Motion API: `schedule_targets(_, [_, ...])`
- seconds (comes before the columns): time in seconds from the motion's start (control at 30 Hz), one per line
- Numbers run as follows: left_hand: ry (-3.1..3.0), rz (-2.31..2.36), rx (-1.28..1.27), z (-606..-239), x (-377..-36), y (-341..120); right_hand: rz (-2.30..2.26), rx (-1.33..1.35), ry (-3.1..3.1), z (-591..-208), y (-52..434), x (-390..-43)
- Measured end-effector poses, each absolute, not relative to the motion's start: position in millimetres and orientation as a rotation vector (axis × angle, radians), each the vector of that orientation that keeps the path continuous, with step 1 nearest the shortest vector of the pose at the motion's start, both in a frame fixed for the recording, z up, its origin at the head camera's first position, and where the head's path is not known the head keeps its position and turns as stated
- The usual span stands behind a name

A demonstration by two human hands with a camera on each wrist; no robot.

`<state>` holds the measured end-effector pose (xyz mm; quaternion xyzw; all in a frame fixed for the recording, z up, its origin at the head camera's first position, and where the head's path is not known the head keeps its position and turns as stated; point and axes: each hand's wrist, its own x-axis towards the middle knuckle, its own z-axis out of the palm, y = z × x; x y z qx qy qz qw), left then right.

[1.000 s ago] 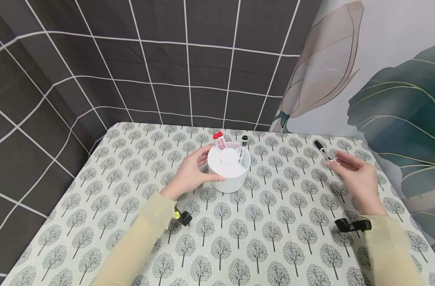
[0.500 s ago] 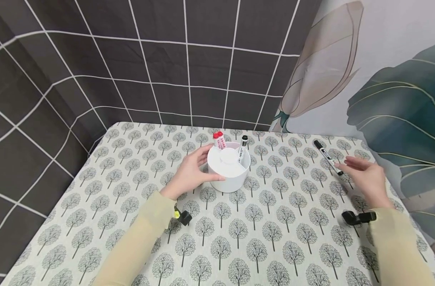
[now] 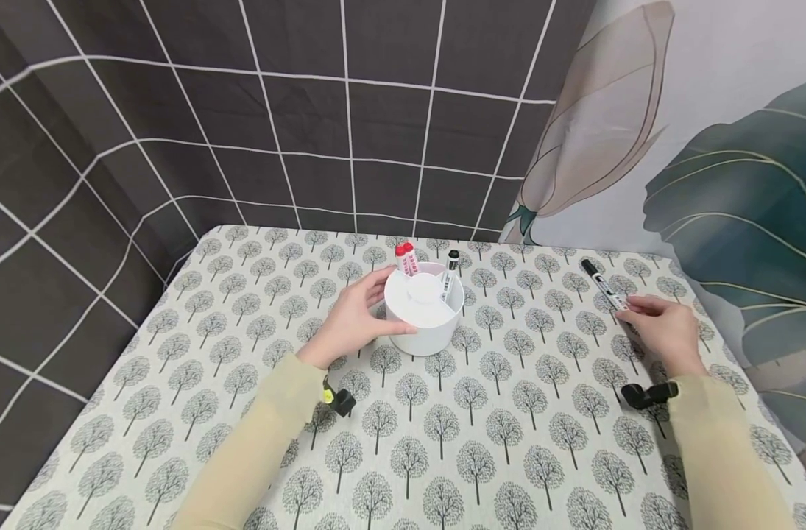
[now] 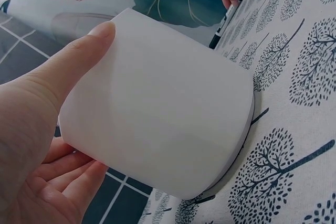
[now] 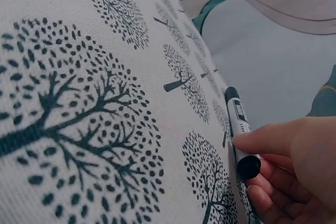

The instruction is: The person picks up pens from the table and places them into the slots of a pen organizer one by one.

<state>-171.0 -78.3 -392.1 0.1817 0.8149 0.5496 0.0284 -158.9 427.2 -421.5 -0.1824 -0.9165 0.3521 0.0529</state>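
My left hand [image 3: 352,320] grips a round white pen holder [image 3: 424,340] by its side, the thumb at the front and the fingers round the back left. In the left wrist view the thumb [image 4: 86,51] lies along the holder's wall. Two red-capped markers [image 3: 406,261] and a black-capped marker [image 3: 448,277] stand upright in separate compartments of the holder. At the right of the table my right hand [image 3: 667,331] pinches the near end of another black-and-white marker [image 3: 603,284]. In the right wrist view this marker [image 5: 239,121] lies between thumb and fingers, at the cloth.
A tree-patterned cloth [image 3: 475,427] covers the table. Behind it hangs a dark curtain with a white grid [image 3: 303,118], and at the right a floral curtain [image 3: 740,184].
My right hand drew back slightly from the black-and-white marker, its fingers spread, then came in and closed on its near end. The left hand and the pen holder stayed put.
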Motion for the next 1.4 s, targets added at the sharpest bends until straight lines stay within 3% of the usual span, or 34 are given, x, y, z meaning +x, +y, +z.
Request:
schedule_targets(0.5, [2.517, 1.680, 0.556, -392, -169, -79, 1.073, -0.631, -2.718, -416, 423, -156])
schedule_targets(1.4, [2.524, 1.684, 0.563, -392, -170, -79, 1.288, -0.435, -2.366, -339, 373, -145])
